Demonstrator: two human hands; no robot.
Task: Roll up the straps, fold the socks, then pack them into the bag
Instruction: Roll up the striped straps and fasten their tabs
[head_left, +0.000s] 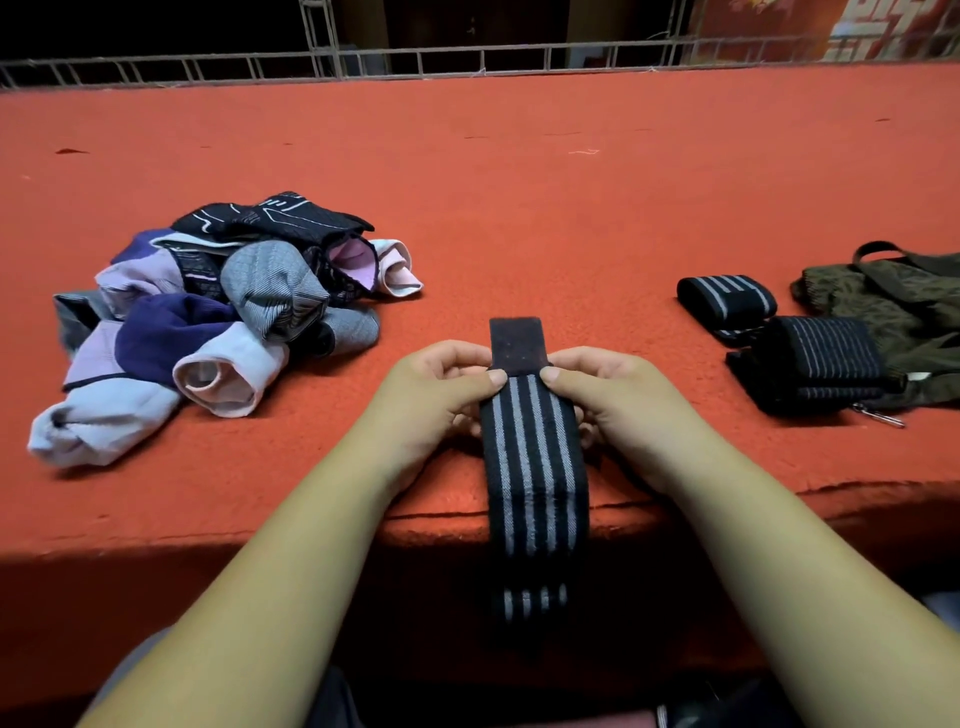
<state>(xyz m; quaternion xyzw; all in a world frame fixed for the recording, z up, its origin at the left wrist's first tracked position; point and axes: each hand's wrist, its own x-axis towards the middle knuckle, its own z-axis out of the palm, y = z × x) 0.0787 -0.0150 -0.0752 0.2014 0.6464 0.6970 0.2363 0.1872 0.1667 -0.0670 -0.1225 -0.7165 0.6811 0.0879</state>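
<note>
A black strap with grey stripes (532, 467) runs from the table's front edge up between my hands. Its dark fastening end points away from me, and its long tail hangs down over the edge. My left hand (441, 384) pinches the strap's left side and my right hand (602, 384) pinches its right side, thumbs on top. A pile of loose socks (218, 317) in purple, pink, grey and black lies at the left. At the right lie two rolled striped straps (727, 299) (815, 358), beside an olive patterned bag (893, 306).
The table is covered in red felt (519, 182), and its front edge runs just under my wrists. A metal railing (415, 57) lines the far side. A small metal clip (883, 415) lies by the bag's near corner.
</note>
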